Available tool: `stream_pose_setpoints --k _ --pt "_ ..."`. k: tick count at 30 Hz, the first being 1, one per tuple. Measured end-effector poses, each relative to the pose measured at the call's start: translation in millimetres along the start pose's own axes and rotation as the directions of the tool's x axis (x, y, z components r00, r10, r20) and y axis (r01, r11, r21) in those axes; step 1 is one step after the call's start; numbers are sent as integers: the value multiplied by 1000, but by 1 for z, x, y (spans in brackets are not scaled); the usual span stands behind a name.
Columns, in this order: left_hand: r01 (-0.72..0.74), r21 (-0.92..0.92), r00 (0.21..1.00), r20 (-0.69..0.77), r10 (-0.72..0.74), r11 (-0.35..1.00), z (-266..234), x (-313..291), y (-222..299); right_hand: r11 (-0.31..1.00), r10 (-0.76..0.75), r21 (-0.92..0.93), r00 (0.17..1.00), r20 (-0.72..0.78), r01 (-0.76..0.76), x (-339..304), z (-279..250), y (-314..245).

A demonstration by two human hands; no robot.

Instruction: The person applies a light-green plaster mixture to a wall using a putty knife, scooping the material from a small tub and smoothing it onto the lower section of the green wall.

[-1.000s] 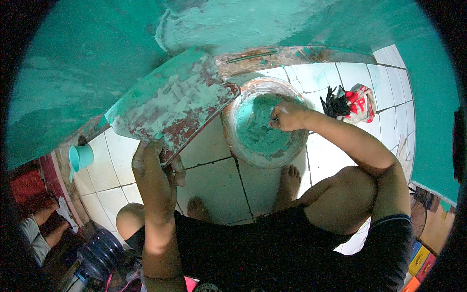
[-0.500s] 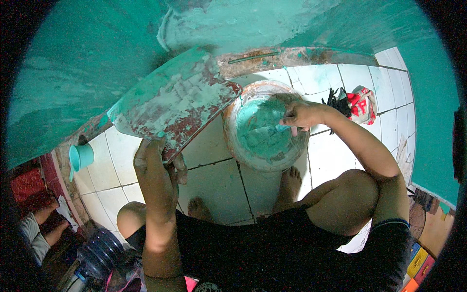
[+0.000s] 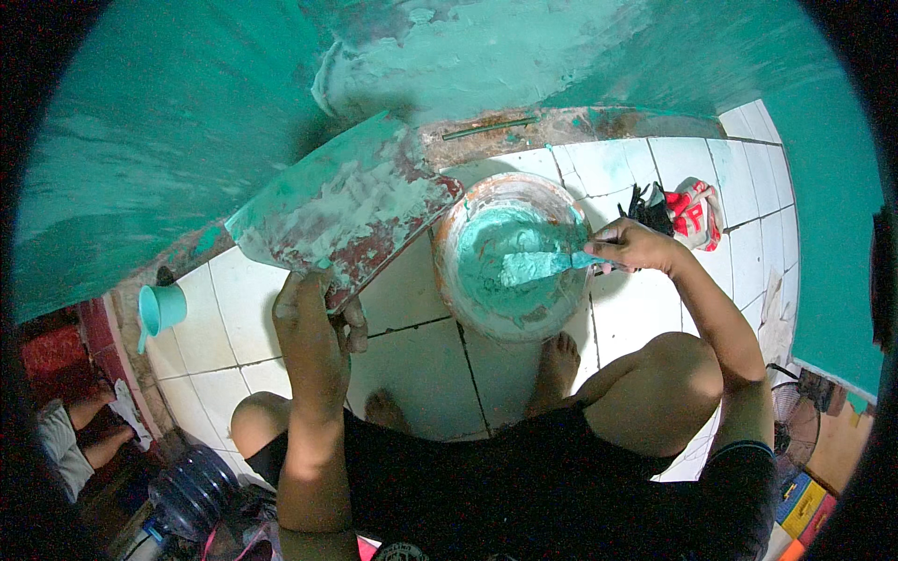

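My left hand (image 3: 316,323) grips the near edge of a flat board (image 3: 351,210), tilted up beside the wall. Pale green putty and bare reddish-brown patches cover its face. In my right hand (image 3: 636,248) is a putty knife (image 3: 543,266), its blade pointing left and coated with light green putty. That blade hangs over a round bucket (image 3: 454,294) of wet turquoise putty, which stands on the tiles between the wall and my feet. Behind the board rises a green wall (image 3: 168,159), with a paler plastered patch (image 3: 468,56) above the bucket.
A turquoise dipper (image 3: 164,307) sits at the left by the wall. To the right of the bucket lies a red and white bag (image 3: 697,215) with something black. A large blue water bottle (image 3: 194,491), a fan (image 3: 795,421) and another person's legs (image 3: 89,435) show lower down.
My right hand has drawn back to the right and up from inside the bucket, bringing the loaded putty knife blade into sight. The board in my left hand has shifted only slightly.
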State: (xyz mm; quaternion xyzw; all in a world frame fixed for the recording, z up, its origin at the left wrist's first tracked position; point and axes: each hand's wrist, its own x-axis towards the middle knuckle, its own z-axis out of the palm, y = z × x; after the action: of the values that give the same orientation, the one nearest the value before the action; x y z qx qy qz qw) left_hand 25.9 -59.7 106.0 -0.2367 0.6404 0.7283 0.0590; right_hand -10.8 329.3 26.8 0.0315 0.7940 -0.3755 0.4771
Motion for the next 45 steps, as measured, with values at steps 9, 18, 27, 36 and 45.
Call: stream_pose_setpoints --k 9,18,27,36,45 --pt "39 -2 999 -30 -39 999 -6 2 -5 963 -126 232 990 -57 136 -8 6 23" --pt "47 -11 998 -31 -47 999 -10 -1 -1 920 -330 150 922 -205 362 -29 -26 -37" --pt "34 -22 999 -20 -34 999 -7 -4 1 851 -512 -139 740 -436 506 -10 -101 -147" --pt "61 -39 997 -50 -63 997 -6 -6 2 845 -534 -186 769 -352 502 11 -142 -191" --pt "24 -27 1000 3 -24 999 -10 -2 -4 824 -553 -147 718 -423 547 1 -159 -195"
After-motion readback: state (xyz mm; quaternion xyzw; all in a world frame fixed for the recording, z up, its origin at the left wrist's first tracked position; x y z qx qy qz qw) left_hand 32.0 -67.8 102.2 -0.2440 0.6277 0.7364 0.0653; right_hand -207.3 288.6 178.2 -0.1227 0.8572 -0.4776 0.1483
